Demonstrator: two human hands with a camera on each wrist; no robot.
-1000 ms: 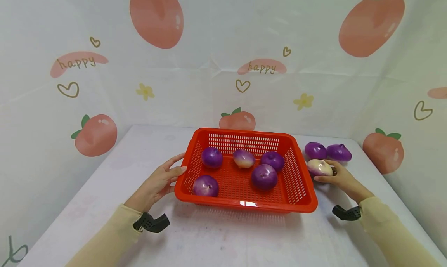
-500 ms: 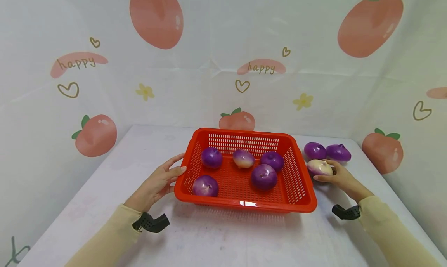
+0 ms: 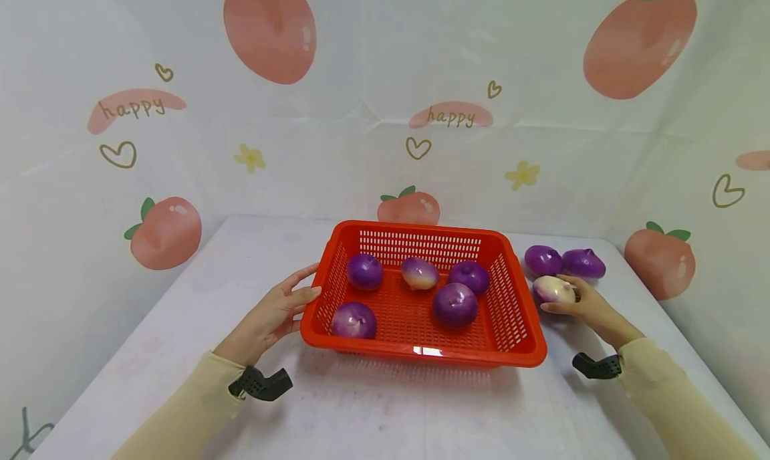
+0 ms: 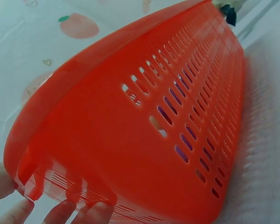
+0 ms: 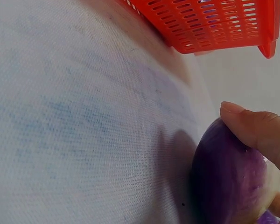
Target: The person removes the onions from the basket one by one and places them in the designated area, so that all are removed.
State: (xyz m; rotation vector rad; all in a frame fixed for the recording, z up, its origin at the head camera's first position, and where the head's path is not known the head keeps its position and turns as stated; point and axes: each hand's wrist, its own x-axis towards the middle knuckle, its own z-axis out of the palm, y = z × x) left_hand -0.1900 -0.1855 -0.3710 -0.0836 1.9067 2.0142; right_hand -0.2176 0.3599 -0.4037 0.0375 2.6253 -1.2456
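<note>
My left hand (image 3: 267, 319) grips the left rim of a red slotted plastic basket (image 3: 385, 348), its thumb at the edge and its fingers against the outer wall, as the left wrist view shows. Inside lie several purple onions, including a pale-bottomed onion (image 3: 420, 273) and a large onion (image 3: 455, 305). Right of the basket, my right hand (image 3: 595, 313) holds a white-and-purple onion (image 3: 553, 291) between thumb and fingers, low over the table. In the right wrist view the thumb (image 5: 256, 130) presses on this onion's purple side; most other fingers are out of sight.
Two more purple onions, a rounder onion (image 3: 543, 260) and a pointed onion (image 3: 583, 263), sit behind my right hand. A white cloth covers the table (image 3: 385, 420). A fruit-printed curtain (image 3: 361, 59) rises behind and at both sides.
The onion in my right hand has shifted slightly to the right and turned a little, showing more purple on its left. The left hand and the basket stay in place.
</note>
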